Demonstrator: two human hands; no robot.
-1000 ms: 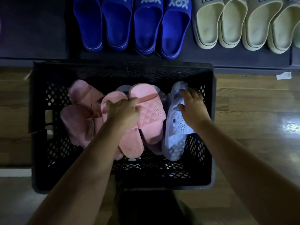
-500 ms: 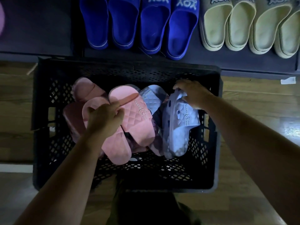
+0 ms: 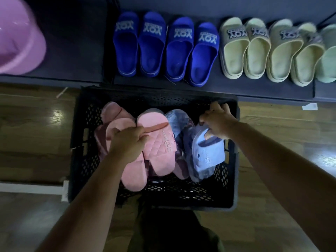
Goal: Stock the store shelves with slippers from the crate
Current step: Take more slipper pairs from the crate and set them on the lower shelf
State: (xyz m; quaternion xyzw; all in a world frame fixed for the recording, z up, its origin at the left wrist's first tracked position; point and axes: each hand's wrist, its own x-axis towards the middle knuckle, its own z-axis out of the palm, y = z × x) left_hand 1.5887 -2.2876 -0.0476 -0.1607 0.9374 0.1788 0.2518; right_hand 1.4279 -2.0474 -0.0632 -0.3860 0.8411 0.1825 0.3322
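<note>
A black perforated crate (image 3: 234,160) stands on the floor before the dark low shelf (image 3: 76,57). Inside lie pink quilted slippers (image 3: 160,150) on the left and light blue slippers (image 3: 207,157) on the right. My left hand (image 3: 127,144) grips a pair of pink slippers by their straps, fingers curled round them. My right hand (image 3: 218,122) holds a light blue slipper at its toe end, the thumb tucked under the strap. Another blue slipper (image 3: 177,120) lies between the two groups.
On the shelf stand two pairs of royal blue slippers (image 3: 163,50) and, to the right, several pale yellow-green slippers (image 3: 254,50). A large pink rounded object (image 3: 20,42) fills the upper left. Glossy wooden floor (image 3: 291,128) surrounds the crate. A white strip (image 3: 32,188) lies at left.
My left hand closed on the pink pair and shifted them left. My right hand moved up the blue slipper to its toe end and hooked the thumb under the strap. The view tilted up toward the shelf.
</note>
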